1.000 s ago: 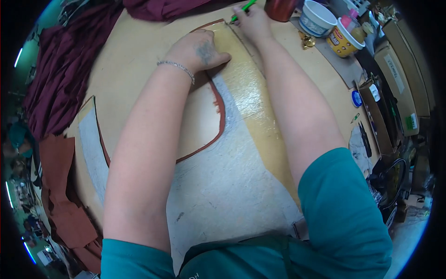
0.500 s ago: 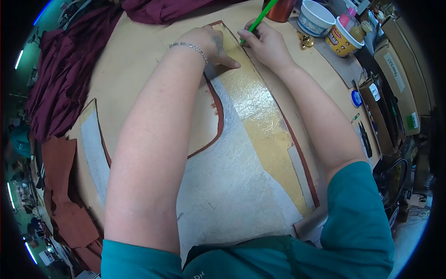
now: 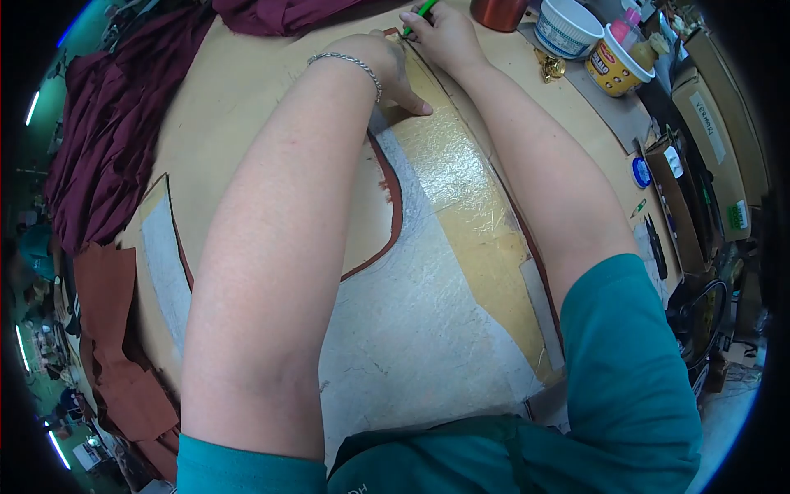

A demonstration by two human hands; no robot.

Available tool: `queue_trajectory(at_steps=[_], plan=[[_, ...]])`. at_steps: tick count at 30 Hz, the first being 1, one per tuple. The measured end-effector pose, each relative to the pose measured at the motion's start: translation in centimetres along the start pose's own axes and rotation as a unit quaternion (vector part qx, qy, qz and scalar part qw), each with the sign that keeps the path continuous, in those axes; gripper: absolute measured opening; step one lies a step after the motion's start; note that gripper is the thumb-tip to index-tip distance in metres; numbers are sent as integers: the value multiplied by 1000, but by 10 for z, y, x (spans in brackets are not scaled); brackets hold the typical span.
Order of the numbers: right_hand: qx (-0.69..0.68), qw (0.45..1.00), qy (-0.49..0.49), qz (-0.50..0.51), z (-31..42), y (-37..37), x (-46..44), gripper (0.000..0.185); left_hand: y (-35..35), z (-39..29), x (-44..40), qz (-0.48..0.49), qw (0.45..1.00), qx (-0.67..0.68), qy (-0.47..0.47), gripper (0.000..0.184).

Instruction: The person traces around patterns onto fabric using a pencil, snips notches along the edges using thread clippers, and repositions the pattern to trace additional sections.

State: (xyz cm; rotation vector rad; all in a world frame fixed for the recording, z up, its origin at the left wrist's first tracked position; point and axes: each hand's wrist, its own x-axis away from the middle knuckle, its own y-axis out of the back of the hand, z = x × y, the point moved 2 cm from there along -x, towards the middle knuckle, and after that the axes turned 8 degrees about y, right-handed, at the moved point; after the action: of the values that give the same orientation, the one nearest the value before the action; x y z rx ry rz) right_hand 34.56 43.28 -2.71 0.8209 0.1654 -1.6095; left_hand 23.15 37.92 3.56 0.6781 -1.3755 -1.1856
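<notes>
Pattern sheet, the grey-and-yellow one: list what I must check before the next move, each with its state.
1. Green pencil gripped in the right hand: ok.
2. Pencil near the far end of the pattern sheet: ok; whether its tip touches the surface, cannot tell.
3. Left hand on the sheet near that end: ok; how firmly it presses, cannot tell.
4. Far end fully in sight: not ok, the left hand covers part of it.
5. Brown border along the inner curve clean: not ok, frayed bits jut out.
6. Yellow tub apart from the right hand: ok.
</notes>
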Motion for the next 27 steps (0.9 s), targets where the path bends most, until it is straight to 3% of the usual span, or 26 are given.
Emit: queue_trajectory(at_steps=[5,9,16,20,23,27], plan=[[127,989,73,1,11,10,9,18,-3,0,-5,-11,1000,-9,-7,94],[96,992,23,78,40,38,32,19,0,-3,0,18,1000,-17,14,96],[97,992,77,-11,26,14,10,20,1,-2,0,-6,1000,-22,-7,95],[40,995,-6,95,17,43,47,25,2,2,1,6,1000,-7,5,95],[119,985,36,121,22,45,40,23,-2,-4,-4,6,1000,-22,-4,95],[77,996,48,21,22,21,10,17,0,-3,-4,-20,999,-25,-4,96]])
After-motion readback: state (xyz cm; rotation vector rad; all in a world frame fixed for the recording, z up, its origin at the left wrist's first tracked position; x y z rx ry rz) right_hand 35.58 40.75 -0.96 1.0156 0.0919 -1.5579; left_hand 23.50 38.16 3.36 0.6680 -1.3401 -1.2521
